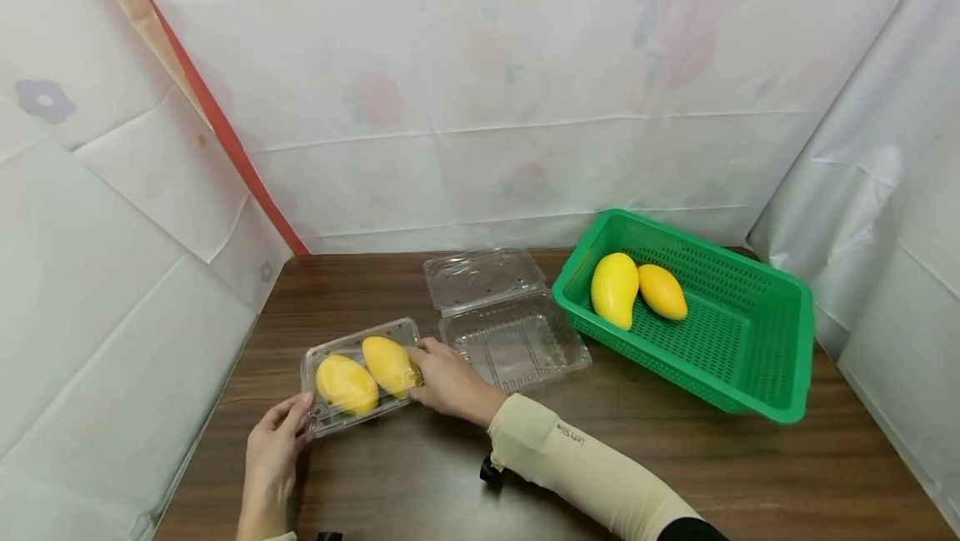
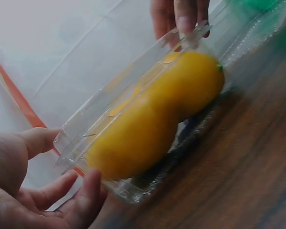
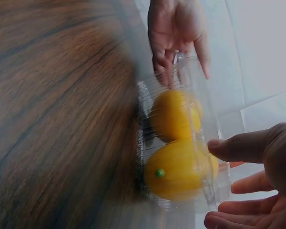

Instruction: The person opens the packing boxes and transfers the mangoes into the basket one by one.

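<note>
A closed clear plastic clamshell box [image 1: 412,329] with two yellow mangoes sits slanted at the left of the table; one mango [image 1: 347,385] lies to the left, the other mango [image 1: 386,364] beside it. My left hand [image 1: 272,445] pinches the box's left end, thumb and fingers at its edge. At the opposite end, my right hand [image 1: 453,383] grips the box. The right wrist view shows the right thumb [image 3: 238,145] on the near side of the lid, with the other fingers behind it. In the left wrist view the mangoes [image 2: 133,138] show through the clear side.
A second clear clamshell box [image 1: 517,349] stands with its lid [image 1: 483,278] raised, just behind my right hand. Right of it, a green basket [image 1: 727,341] holds a larger mango [image 1: 615,289] and a smaller, more orange mango [image 1: 663,292]. White sheeting [image 1: 465,182] borders the table.
</note>
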The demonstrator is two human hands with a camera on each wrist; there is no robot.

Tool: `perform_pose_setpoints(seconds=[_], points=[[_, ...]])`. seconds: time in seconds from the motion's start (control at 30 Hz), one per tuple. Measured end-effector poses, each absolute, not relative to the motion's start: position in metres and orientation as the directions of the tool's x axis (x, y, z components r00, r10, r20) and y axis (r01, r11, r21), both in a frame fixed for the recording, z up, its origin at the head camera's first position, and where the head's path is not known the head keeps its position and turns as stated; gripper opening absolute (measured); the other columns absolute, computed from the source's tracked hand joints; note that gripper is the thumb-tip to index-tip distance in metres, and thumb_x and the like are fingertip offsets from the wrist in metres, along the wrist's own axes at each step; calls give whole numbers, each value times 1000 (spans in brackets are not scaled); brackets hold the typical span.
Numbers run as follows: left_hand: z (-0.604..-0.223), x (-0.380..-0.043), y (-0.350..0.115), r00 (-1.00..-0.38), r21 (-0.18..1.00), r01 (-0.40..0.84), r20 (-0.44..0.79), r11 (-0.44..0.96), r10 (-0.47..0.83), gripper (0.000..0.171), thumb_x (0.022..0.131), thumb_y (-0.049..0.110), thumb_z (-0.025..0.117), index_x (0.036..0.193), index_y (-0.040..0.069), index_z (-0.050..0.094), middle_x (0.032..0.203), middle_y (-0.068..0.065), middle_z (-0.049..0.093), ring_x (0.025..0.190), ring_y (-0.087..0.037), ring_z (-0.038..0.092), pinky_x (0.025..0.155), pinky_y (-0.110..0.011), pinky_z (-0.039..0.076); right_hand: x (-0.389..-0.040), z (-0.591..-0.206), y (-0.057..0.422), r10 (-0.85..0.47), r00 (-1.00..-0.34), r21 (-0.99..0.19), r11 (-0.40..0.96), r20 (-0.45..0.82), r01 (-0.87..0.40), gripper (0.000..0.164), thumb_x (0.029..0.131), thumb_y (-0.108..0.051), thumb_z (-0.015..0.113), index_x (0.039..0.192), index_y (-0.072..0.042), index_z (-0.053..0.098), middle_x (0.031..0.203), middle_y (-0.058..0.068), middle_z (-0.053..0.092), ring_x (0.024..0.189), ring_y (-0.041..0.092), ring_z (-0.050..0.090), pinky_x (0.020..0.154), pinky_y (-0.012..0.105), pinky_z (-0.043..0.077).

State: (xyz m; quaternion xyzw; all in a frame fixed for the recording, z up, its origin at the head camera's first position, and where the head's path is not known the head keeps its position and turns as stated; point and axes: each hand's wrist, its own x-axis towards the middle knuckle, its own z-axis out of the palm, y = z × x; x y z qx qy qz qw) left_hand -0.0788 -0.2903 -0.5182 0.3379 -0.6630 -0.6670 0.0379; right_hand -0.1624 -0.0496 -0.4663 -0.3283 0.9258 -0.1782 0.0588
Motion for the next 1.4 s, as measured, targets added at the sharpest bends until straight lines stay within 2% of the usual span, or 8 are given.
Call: perform_pose_setpoints(seconds=[0.17, 0.33, 0.5, 0.63, 0.8, 0.97, 1.17, 1.4], points=[[-518, -79, -286, -754, 918, -379, -379, -115, -537, 48, 92, 36, 67, 120, 0, 54, 79, 23, 62, 77, 4, 59, 70, -14, 54, -167, -469, -48, -652, -754, -307, 704, 79, -640, 59, 85, -34, 76, 134, -8, 57, 117, 6, 62, 100, 15, 59, 84, 25, 52], [-515, -83, -282, -750, 918, -379, -379, -117, -543, 48, 92, 34, 67, 119, -4, 54, 71, 17, 61, 67, -1, 59, 64, -18, 56, -175, -469, -47, -665, -738, -286, 690, 111, -665, 48, 85, -31, 76, 125, -9, 62, 99, 1, 60, 80, 8, 50, 67, 17, 43], [-515, -87, -280, -733, 914, -382, -388, -133, -559, 44, 94, 34, 65, 118, -1, 54, 69, 15, 59, 66, -2, 59, 63, -19, 57, -179, -468, -48, -675, -734, -304, 686, 74, -661, 48, 85, -32, 76, 125, -10, 60, 99, 0, 59, 79, 7, 50, 67, 18, 44], [-517, -86, -282, -741, 925, -358, -363, -125, -566, 51, 94, 42, 60, 121, -1, 51, 74, 18, 59, 68, -1, 59, 63, -18, 56, -177, -467, -49, -669, -743, -309, 699, 37, -645, 53, 86, -34, 75, 130, -11, 57, 103, 2, 59, 82, 9, 52, 68, 19, 47], [-520, -80, -279, -741, 923, -305, -386, -236, -550, 45, 94, 48, 55, 116, 9, 49, 85, 16, 58, 73, 1, 60, 69, -16, 56, -174, -469, -48, -666, -745, -301, 704, 33, -643, 53, 85, -32, 76, 129, -11, 56, 104, 2, 58, 84, 10, 54, 69, 20, 48], [-521, -77, -270, -751, 912, -280, -403, -300, -523, 37, 94, 41, 61, 115, 14, 47, 91, 17, 58, 77, 0, 60, 73, -15, 55, -173, -470, -45, -674, -733, -255, 696, 90, -671, 44, 83, -25, 78, 120, -10, 59, 104, 2, 60, 88, 12, 59, 73, 21, 51], [-523, -75, -256, -706, 905, -234, -409, -355, -578, 36, 91, 43, 62, 111, 18, 45, 86, 17, 60, 71, -1, 60, 66, -15, 54, -172, -469, -42, -689, -717, -236, 682, 111, -692, 31, 84, -20, 76, 111, -10, 64, 101, 3, 64, 88, 13, 62, 75, 22, 53], [-527, -67, -241, -685, 890, -199, -425, -409, -591, 42, 89, 43, 65, 109, 17, 40, 87, 13, 59, 67, -2, 60, 62, -17, 54, -173, -467, -42, -712, -681, -101, 675, 170, -731, 10, 82, -19, 73, 90, -12, 70, 85, 0, 65, 77, 12, 63, 68, 24, 52]])
